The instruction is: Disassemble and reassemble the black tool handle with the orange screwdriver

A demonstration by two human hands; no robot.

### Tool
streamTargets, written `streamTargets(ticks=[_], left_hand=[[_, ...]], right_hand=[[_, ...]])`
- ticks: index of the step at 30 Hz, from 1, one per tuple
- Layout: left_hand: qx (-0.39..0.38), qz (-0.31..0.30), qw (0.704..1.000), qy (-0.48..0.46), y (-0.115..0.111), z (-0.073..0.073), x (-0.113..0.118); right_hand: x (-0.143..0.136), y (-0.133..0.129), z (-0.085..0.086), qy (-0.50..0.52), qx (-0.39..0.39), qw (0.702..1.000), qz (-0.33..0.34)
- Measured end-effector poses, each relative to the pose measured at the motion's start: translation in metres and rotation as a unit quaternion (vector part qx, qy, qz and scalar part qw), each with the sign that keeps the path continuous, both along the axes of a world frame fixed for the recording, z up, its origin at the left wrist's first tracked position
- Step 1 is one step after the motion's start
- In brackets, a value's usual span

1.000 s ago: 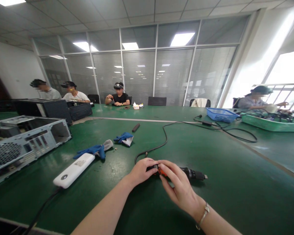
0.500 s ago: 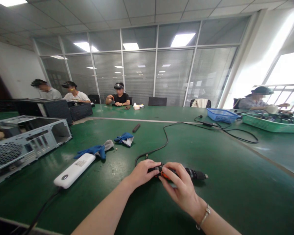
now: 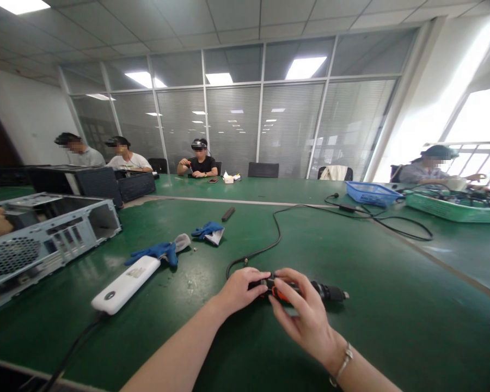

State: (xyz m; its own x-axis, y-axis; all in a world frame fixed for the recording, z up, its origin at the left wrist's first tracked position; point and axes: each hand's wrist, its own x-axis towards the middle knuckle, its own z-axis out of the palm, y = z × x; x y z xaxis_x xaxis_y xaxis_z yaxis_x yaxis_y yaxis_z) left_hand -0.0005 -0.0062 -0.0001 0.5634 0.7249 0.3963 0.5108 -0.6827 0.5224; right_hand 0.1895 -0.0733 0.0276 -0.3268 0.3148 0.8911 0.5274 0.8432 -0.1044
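Observation:
A black and orange corded power tool [image 3: 329,292] lies on the green table, its metal tip pointing right. Around its left, cable end my left hand [image 3: 243,288] is closed, thumb and fingers on the body. My right hand [image 3: 302,307] grips the middle of the tool from the near side, fingers bent over the orange part. A bracelet [image 3: 345,359] is on my right wrist. The black cable [image 3: 278,231] leaves the tool's left end and curves back across the table. Both hands partly hide the tool's body.
At left are a white power bank [image 3: 126,286], blue gloves [image 3: 157,251] and an open metal computer case [image 3: 57,234], with a person's hand at its left. A dark bar [image 3: 228,213] lies farther back. Blue [image 3: 371,193] and green [image 3: 453,209] baskets stand back right. Several people sit around.
The view has shifted very slightly. The fingers of my right hand have moved a little on the tool, showing slightly more of the orange part. My left hand keeps its hold.

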Motion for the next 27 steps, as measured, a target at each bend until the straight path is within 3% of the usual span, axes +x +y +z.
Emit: streamTargets(ticks=[6, 19, 27], left_hand=[[0.003, 0.003, 1.000, 0.002, -0.002, 0.001, 0.002], [-0.021, 0.002, 0.999, -0.033, -0.001, 0.001, 0.004], [-0.048, 0.017, 0.992, -0.112, 0.003, -0.003, 0.010]], right_hand=[[0.003, 0.004, -0.002, 0.020, 0.057, 0.998, -0.021], [0.003, 0.007, -0.006, 0.013, 0.028, 0.999, -0.034], [-0.003, -0.003, 0.006, -0.022, 0.016, 0.999, 0.043]])
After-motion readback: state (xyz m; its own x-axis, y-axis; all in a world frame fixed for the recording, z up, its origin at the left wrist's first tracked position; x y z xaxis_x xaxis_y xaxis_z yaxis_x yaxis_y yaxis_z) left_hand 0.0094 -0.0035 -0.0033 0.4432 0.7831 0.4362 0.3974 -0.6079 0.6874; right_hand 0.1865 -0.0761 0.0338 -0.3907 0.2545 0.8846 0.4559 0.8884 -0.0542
